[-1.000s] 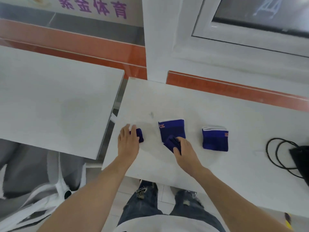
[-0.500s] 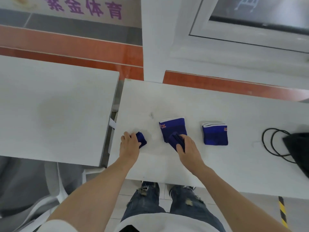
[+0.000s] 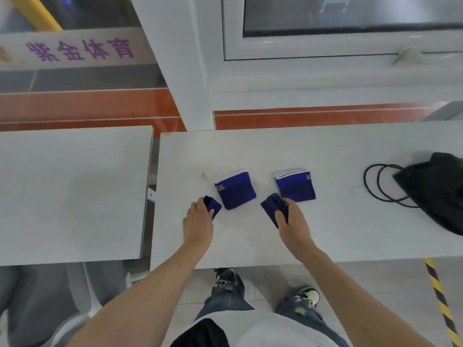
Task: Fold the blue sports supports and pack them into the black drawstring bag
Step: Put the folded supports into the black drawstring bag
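Left hand [image 3: 198, 222]: fingers curled over a small folded support [image 3: 212, 204] on the tabletop [image 3: 250, 151].
Right hand [image 3: 292, 222]: pinches a second folded support [image 3: 271, 209], near the right flat support [image 3: 295, 185].
Middle support [image 3: 235, 190]: flat, untouched.
Bag [image 3: 436, 186]: well right, mouth not visible.
Risk: loose pinch, folds may spring open in transit.

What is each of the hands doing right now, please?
Left hand: grips a small folded blue support on the table.
Right hand: grips another folded blue support.
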Available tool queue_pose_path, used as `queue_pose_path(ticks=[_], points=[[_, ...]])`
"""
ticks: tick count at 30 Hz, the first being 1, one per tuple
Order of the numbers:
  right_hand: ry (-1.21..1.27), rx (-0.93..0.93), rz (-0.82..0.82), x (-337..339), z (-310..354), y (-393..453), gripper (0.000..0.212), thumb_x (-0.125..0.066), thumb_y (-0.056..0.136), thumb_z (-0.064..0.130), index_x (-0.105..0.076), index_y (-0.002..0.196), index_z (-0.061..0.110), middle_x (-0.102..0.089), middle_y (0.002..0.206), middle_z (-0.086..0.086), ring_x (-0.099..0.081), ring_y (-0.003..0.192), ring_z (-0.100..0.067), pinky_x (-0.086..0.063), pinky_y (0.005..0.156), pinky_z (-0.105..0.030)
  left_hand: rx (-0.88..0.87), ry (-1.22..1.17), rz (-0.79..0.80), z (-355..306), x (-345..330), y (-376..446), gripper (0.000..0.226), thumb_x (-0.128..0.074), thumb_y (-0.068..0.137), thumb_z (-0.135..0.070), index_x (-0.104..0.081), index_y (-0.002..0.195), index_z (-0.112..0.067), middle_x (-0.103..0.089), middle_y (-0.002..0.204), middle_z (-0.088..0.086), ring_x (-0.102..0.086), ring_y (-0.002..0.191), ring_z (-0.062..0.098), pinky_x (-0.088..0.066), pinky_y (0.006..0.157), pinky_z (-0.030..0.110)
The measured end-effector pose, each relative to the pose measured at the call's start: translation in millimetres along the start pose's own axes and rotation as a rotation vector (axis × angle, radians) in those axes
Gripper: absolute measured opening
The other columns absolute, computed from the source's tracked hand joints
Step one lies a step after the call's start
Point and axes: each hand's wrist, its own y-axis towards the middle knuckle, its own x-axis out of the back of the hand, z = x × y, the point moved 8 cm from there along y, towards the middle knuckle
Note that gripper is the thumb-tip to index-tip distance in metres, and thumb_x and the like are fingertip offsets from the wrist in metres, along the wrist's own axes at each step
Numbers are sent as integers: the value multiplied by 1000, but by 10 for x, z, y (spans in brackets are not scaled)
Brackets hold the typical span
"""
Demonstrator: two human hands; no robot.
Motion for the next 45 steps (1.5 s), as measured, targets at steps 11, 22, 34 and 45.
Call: queue_pose_path(ticks=[11, 22, 34, 45], points=[[77, 71, -173, 2035, -881, -447, 34, -49, 103, 30, -48, 137, 27, -57, 127, 12, -55, 113, -12, -49, 93, -34, -133, -425, -30, -2643, -531, -891, 39, -38, 107, -31, -45, 141, -14, -55, 128, 3, -61, 108, 27, -52, 93, 48], [290, -24, -424, 3977, -2298, -1006, 34, -62, 99, 17, -54, 127, 34, -66, 118, 18, -64, 102, -1, -56, 88, -31, -438, -258, 224, -4897, -1624, -1850, 45, -32, 109, -23, -31, 153, -14, -47, 137, 6, -55, 115, 25, -42, 98, 38], [92, -73, -474, 5130, -2967, -199, 39, -65, 99, 14, -58, 137, 17, -59, 116, 6, -55, 96, -3, -40, 78, -7, -463, -447, 334, -6414, -2286, -1440, 37, -51, 103, -18, -49, 140, -13, -49, 128, -4, -53, 110, 10, -48, 95, 26], [-88, -31, -352, 5967, -3121, 812, 34, -61, 100, 13, -58, 133, 22, -55, 121, 9, -51, 105, -9, -39, 89, -18, -389, -405, 279, -7236, -2678, -998, 32, -55, 102, -17, -54, 134, -12, -53, 127, 1, -48, 105, 6, -35, 92, 17]])
